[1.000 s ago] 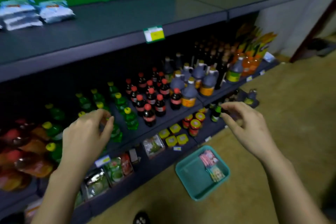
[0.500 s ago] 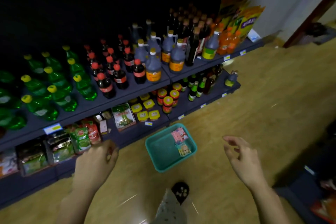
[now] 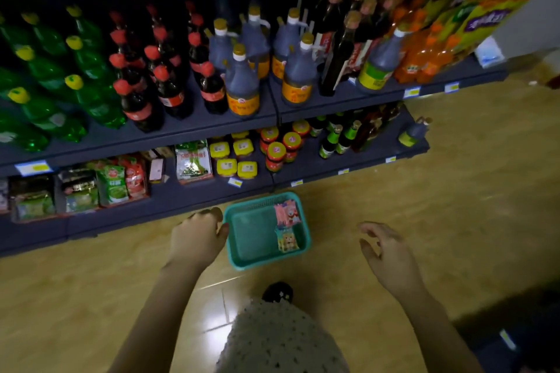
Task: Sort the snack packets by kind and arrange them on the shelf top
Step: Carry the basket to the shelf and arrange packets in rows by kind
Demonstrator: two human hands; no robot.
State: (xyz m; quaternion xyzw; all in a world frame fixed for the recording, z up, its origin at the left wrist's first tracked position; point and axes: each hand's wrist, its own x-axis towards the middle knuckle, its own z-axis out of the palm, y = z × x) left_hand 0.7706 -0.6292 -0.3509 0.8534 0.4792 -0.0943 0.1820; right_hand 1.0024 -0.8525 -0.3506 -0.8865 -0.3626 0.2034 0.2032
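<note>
Risk: a hasty grab could scoop both kinds together or tip the light basket (image 3: 251, 239) on the floor (image 3: 439, 206), since the pink packet (image 3: 286, 214) & yellow packet (image 3: 286, 241) lie nearly touching by its right wall. Both look small, flat, thin w/ cartoon prints. Left grip (image 3: 197, 239) loosely curled, empty, beside the left rim; right grip (image 3: 391, 257) released, empty.
</note>
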